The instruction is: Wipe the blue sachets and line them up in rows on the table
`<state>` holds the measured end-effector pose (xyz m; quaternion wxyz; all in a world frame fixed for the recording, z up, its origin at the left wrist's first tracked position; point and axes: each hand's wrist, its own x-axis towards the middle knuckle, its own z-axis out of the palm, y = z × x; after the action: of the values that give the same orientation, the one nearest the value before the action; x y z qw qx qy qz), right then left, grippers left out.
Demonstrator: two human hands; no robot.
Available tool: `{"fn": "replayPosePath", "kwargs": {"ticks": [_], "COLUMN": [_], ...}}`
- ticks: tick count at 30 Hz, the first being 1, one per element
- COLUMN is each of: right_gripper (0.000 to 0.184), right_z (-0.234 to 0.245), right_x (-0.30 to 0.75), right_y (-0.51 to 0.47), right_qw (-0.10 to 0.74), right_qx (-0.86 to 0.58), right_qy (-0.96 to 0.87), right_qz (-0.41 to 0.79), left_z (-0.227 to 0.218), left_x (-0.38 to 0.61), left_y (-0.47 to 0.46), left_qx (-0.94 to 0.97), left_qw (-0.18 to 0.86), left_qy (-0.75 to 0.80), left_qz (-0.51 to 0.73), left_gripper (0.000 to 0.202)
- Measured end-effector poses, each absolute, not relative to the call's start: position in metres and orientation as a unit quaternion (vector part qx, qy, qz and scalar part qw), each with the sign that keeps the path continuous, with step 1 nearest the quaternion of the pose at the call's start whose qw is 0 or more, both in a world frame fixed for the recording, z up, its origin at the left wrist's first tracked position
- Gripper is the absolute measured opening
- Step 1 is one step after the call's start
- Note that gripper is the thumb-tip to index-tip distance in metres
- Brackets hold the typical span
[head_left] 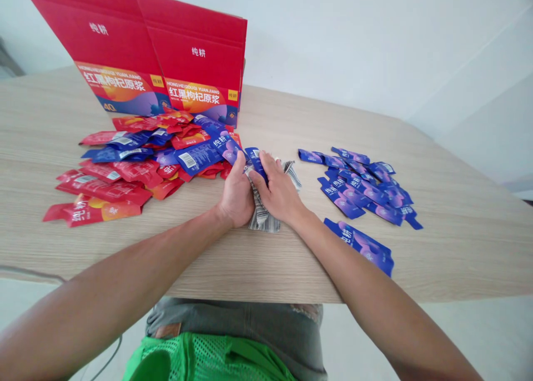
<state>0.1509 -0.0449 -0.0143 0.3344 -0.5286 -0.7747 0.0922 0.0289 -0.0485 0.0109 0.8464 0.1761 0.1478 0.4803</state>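
My left hand (238, 197) is closed at the middle of the table, thumb up, round the near side of a blue pouch (257, 163). Across from it, my right hand (280, 189) presses over the same pouch with its fingers bent round a grey striped cloth (266, 221). The cloth bunches between and below both palms, and much of the pouch is hidden. Just left of my thumb, another blue pouch (220, 142) lies at the edge of a mixed heap of red pouches (112, 189) and blue ones.
A red printed carton (187, 31) stands upright behind the heap. On the right lies a pile of blue pouches (358, 186), with a single blue pouch (368, 250) nearer me, partly behind my right forearm. The wooden table's (200, 275) front edge is by my waist.
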Motion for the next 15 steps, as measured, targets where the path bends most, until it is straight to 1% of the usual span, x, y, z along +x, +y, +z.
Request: {"fn": "replayPosePath", "kwargs": {"ticks": [3,10,12,15], "right_gripper": [0.073,0.055,0.049,0.045], "right_z": [-0.011,0.000,0.006,0.010], "right_x": [0.145,0.144,0.148,0.157], "right_y": [-0.049,-0.057,-0.058,-0.054], "right_qw": [0.346,0.381,0.418,0.519], "right_qx": [-0.507,-0.490,-0.494,-0.503], "right_qy": [-0.784,-0.778,-0.757,-0.688], "right_qz": [0.093,0.094,0.086,0.069], "left_z": [0.010,0.017,0.017,0.017], "left_x": [0.027,0.024,0.024,0.024], "left_y": [-0.047,-0.045,-0.045,-0.046], "left_qx": [0.187,0.177,0.189,0.200], "left_qw": [0.836,0.848,0.852,0.857], "left_qy": [0.158,0.162,0.159,0.156], "left_qz": [0.490,0.472,0.461,0.448], "left_gripper": [0.063,0.067,0.067,0.068]}}
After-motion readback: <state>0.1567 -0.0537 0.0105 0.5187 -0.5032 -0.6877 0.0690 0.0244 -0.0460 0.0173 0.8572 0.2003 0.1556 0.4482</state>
